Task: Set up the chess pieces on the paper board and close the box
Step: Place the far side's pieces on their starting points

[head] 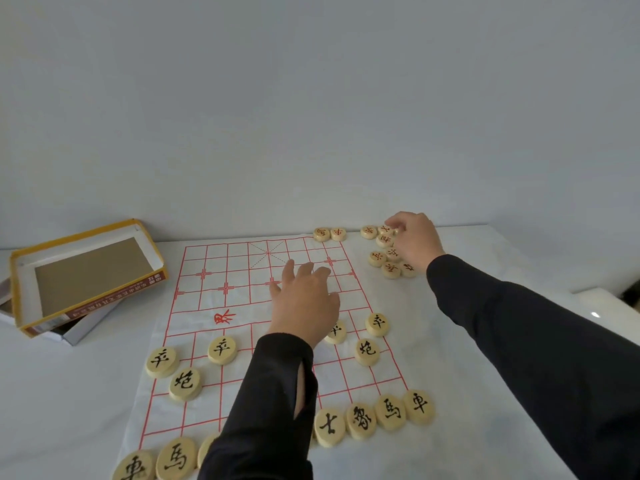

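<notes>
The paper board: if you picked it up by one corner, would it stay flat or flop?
Probably flop: the paper board shows creases and a wavy edge, so it looks thin and limp. It likely weighs very little, so a push might slide or wrinkle it. The black pieces resting on it would probably shift.

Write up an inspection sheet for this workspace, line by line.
Surface: white table, with the paper board spread on it.
Job's things: black-lettered pieces set on the board's near half; red-lettered pieces clustered off its far right corner, two more at the far edge; box open, lying tilted on its other half.
Clutter: nothing seen.
Hands: left hand open, fingers spread over the board; right hand curled over the red cluster, grip unclear.
Cables: nothing seen.
Surroundings: plain pale wall.
</notes>
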Motion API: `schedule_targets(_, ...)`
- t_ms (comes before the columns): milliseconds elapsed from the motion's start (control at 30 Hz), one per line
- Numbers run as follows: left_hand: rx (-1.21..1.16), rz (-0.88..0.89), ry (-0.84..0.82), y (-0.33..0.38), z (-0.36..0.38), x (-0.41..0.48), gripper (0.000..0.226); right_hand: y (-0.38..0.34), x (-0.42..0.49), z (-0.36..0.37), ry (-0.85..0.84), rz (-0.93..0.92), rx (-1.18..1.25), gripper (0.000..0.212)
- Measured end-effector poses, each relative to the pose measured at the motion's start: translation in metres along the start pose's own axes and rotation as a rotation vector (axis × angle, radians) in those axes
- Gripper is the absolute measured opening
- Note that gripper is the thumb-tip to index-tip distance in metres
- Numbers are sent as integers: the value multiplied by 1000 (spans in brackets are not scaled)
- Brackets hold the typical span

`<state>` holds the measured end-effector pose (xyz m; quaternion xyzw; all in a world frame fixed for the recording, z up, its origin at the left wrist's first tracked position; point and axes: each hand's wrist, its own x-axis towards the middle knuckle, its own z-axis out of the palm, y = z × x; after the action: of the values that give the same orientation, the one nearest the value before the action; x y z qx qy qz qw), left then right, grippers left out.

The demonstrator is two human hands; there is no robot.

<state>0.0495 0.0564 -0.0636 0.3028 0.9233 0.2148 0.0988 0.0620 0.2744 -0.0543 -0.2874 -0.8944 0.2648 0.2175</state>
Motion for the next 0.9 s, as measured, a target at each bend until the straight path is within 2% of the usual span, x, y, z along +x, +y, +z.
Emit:
schedule_targets(100,4,1,-4,1,0,0,47,14,5,-12,-60,54,-19,38)
schedule_targets(267,1,-2,-15,-2,1,1,47,24,9,-9,-307,14,-224,33)
schedule_targets(633,3,-59,0,-10,-3,4,46,-1,15,-9,-512,-53,-543,36)
schedule_targets(700,2,-67,-3,-10,-3,4,46,-1,16,-7,-509,-64,-575,35)
schedule_targets(800,3,-84,-31,-8,-3,4,46,1,17,-3,-459,-58,-605,22)
schedule_targets(900,-24,-114,-58,-7,-4,3,45,-4,14,-4,-270,-62,-564,15)
